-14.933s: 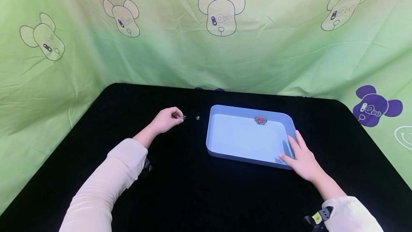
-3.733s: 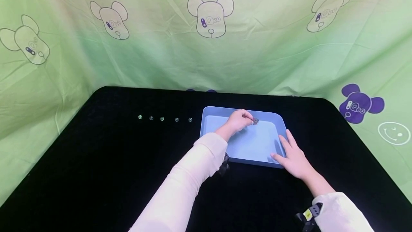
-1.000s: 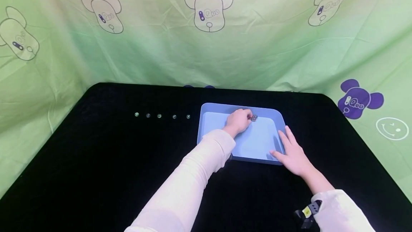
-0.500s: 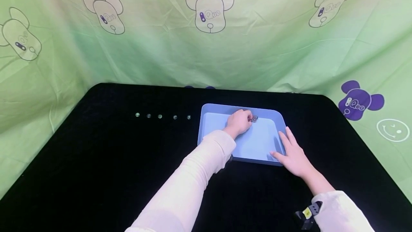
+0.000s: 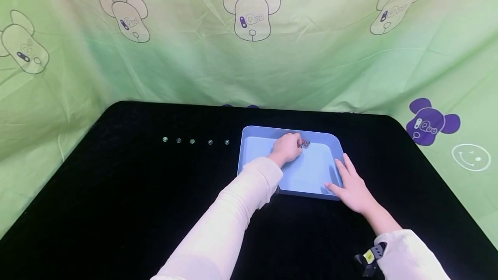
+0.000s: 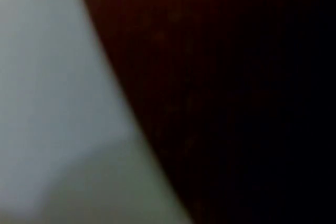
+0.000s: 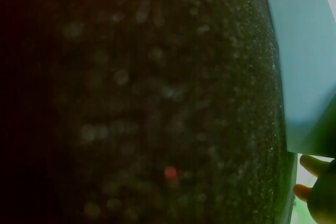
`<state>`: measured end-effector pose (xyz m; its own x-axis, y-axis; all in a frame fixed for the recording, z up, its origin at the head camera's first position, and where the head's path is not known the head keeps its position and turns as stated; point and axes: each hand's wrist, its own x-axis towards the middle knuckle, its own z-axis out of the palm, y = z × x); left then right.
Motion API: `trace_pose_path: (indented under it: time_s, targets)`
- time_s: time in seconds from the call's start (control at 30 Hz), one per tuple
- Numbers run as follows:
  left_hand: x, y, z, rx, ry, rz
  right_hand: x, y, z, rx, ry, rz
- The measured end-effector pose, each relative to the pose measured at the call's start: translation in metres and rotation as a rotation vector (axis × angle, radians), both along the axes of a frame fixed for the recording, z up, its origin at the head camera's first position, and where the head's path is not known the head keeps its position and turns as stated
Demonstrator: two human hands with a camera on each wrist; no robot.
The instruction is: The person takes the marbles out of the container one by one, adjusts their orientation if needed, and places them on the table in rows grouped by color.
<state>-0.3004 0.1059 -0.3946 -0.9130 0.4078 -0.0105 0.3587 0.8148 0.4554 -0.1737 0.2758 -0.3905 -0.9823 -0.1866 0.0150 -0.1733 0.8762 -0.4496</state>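
1. While the left hand (image 5: 287,147) reaches into the blue tray (image 5: 311,172), its curled fingers are down at the small reddish pieces (image 5: 305,143), which lie clustered inside by the far wall; whether it pinches one cannot be told, since the hand hides part of the cluster and the left wrist view is a dark blur.
2. The right hand (image 5: 353,188) is wide, its fingers spread over the tray's right end, with the thumb inside.
3. On the black bench (image 5: 175,202), left of the tray, five small clear pieces (image 5: 192,141) lie apart in a row, the rightmost near the tray.
4. The left sleeve (image 5: 225,219) crosses the tray's near wall, covering its near left corner; a dark device (image 5: 369,257) sits by the right cuff (image 5: 404,249).
5. A green curtain (image 5: 175,68) with animal heads hangs behind.
6. About fifteen seconds ago, the left hand was over the bench beside a single clear piece; now five lie there, and the right hand has stayed at the tray.
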Motion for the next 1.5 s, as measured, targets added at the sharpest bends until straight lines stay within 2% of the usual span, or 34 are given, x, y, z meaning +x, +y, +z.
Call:
trace_pose_path:
  time_s: [0.47, 0.93, 1.23, 1.5]
  targets:
    - [0.0, -0.009, 0.01, 0.115, -0.021, -0.019, 0.0, -0.001, 0.001, -0.002, 0.009, 0.005]
    - [0.007, -0.018, 0.032, 0.237, 0.0, -0.143, 0.001, 0.0, 0.0, -0.014, 0.019, 0.004]
    - [0.016, -0.027, 0.042, 0.332, -0.044, -0.16, 0.001, 0.0, 0.0, -0.009, 0.002, 0.001]
    - [0.022, -0.04, 0.045, 0.386, -0.095, -0.152, 0.0, 0.0, 0.0, -0.006, 0.011, 0.005]
